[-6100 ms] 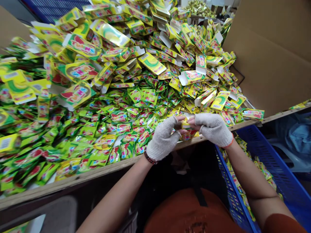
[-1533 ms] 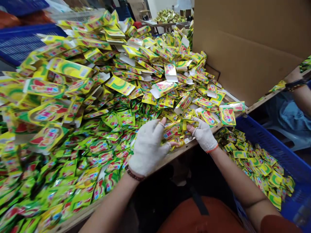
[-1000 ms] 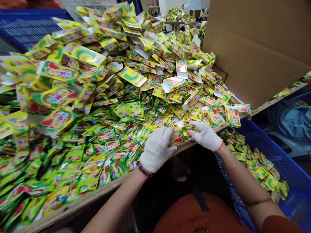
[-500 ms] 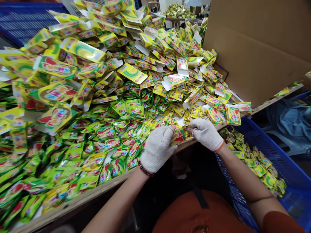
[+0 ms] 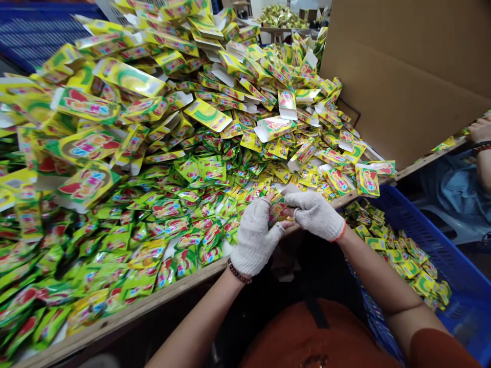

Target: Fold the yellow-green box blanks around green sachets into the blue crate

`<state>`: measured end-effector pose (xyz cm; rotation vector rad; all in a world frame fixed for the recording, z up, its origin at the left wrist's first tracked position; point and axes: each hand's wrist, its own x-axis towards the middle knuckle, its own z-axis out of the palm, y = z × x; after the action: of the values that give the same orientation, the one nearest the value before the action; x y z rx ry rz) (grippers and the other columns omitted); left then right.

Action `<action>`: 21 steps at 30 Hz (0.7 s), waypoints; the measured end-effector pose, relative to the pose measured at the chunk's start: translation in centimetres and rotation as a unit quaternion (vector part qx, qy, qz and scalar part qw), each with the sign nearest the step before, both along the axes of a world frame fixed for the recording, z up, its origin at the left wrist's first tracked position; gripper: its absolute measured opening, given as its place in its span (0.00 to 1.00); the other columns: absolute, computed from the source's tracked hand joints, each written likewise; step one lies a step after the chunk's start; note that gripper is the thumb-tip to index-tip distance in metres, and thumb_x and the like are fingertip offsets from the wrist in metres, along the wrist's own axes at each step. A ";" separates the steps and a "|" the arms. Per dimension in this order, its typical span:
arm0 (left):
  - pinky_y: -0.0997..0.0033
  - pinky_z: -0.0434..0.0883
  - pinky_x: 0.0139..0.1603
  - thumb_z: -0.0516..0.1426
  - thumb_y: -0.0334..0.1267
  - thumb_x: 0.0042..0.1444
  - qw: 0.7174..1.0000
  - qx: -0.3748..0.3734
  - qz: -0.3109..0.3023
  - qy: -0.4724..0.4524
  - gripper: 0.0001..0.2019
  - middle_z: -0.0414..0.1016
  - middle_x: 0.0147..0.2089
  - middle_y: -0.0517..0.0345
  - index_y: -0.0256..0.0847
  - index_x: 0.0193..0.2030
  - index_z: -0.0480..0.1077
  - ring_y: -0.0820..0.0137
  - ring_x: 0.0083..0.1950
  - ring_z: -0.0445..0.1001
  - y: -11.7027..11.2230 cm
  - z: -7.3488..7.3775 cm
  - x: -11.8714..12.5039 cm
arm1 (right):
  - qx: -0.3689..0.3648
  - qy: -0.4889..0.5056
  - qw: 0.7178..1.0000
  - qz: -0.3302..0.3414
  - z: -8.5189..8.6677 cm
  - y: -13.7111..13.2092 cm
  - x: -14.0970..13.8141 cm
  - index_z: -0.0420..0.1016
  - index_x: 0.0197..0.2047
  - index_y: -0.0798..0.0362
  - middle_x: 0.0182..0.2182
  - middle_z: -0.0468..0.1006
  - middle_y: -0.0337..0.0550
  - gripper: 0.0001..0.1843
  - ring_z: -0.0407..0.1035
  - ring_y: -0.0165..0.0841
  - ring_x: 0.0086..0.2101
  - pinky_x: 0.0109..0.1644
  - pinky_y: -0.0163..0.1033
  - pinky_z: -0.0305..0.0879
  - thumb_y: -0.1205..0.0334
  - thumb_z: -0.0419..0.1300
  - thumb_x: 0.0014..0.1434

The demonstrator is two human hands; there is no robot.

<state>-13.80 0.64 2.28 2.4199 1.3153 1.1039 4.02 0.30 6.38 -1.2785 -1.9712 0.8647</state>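
Both my hands wear white knit gloves with open fingertips and meet at the table's front edge. My left hand [image 5: 256, 236] curls its fingers round a small yellow carton [image 5: 276, 209] printed with red fruit. My right hand [image 5: 315, 214] pinches the same carton from the right side. The carton is mostly hidden between the two gloves. Right in front of my hands lies a heap of green sachets [image 5: 180, 204] with red fruit print.
Flat yellow cartons [image 5: 207, 115] are piled high across the wooden table [image 5: 126, 314]. A brown cardboard wall [image 5: 406, 76] stands at the right. A blue crate [image 5: 452, 276] at my right holds several filled cartons. Another person's hand [image 5: 481, 132] rests at the far right.
My hands have drawn closer together and slightly toward me, closing round the carton. Another person's hand has come into sight at the right edge.
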 end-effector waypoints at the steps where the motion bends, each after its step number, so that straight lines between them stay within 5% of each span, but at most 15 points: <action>1: 0.52 0.70 0.59 0.56 0.42 0.61 0.999 -0.032 -0.013 -0.024 0.22 0.74 0.54 0.45 0.40 0.61 0.64 0.56 0.57 0.72 0.0 0.3 0.0 | 0.042 -0.014 0.999 0.010 0.0 0.2 0.0 0.71 0.27 0.54 0.25 0.71 0.37 0.09 0.68 0.29 0.29 0.38 0.35 0.67 0.70 0.56 0.58; 4: 0.56 0.72 0.58 0.53 0.40 0.64 0.976 -0.151 -0.048 -0.151 0.17 0.75 0.54 0.49 0.41 0.59 0.65 0.61 0.55 0.75 0.0 1.1 -0.3 | 0.146 -0.002 0.989 -0.002 -0.3 0.6 0.0 0.75 0.35 0.52 0.35 0.76 0.43 0.09 0.71 0.34 0.40 0.49 0.40 0.68 0.71 0.54 0.58; 6: 0.61 0.76 0.52 0.55 0.39 0.62 0.940 -0.217 -0.057 -0.258 0.18 0.76 0.51 0.50 0.41 0.59 0.62 0.64 0.50 0.78 0.0 1.1 -0.6 | 0.179 0.060 0.979 -0.081 -1.1 0.6 -0.2 0.74 0.42 0.51 0.41 0.76 0.45 0.10 0.71 0.36 0.45 0.53 0.42 0.68 0.69 0.56 0.59; 9: 0.63 0.78 0.47 0.59 0.39 0.59 0.899 -0.259 -0.068 -0.345 0.23 0.77 0.49 0.51 0.42 0.59 0.60 0.66 0.46 0.79 0.0 0.5 -1.0 | 0.112 0.171 0.965 -0.161 -2.9 0.4 -0.8 0.71 0.47 0.50 0.41 0.76 0.45 0.12 0.73 0.35 0.41 0.47 0.41 0.71 0.61 0.61 0.58; 14: 0.60 0.72 0.58 0.60 0.38 0.57 0.928 -0.230 -0.084 -0.280 0.17 0.76 0.53 0.49 0.40 0.53 0.68 0.62 0.56 0.74 0.3 0.0 -2.3 | 0.029 0.235 0.967 -0.091 -4.4 0.5 -1.9 0.71 0.43 0.52 0.36 0.77 0.43 0.12 0.73 0.33 0.37 0.43 0.39 0.71 0.55 0.61 0.58; 18: 0.63 0.74 0.50 0.59 0.38 0.58 0.946 -0.201 -0.074 -0.243 0.08 0.78 0.41 0.54 0.39 0.43 0.72 0.66 0.45 0.77 0.8 0.4 -2.6 | 0.045 0.214 0.974 -0.064 -3.1 1.4 -2.1 0.69 0.36 0.52 0.31 0.74 0.40 0.11 0.71 0.31 0.33 0.41 0.37 0.70 0.53 0.61 0.60; 21: 0.66 0.76 0.45 0.61 0.38 0.56 0.923 -0.221 -0.067 -0.307 0.13 0.77 0.43 0.54 0.40 0.46 0.66 0.66 0.44 0.78 0.9 0.7 -2.2 | 0.013 0.243 0.969 -0.034 -1.9 2.3 -2.0 0.69 0.44 0.52 0.34 0.75 0.41 0.15 0.73 0.32 0.34 0.40 0.37 0.71 0.51 0.61 0.60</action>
<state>-16.03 1.49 2.99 1.6210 1.0229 1.2228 2.00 2.56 4.47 -0.9945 -1.5372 1.0019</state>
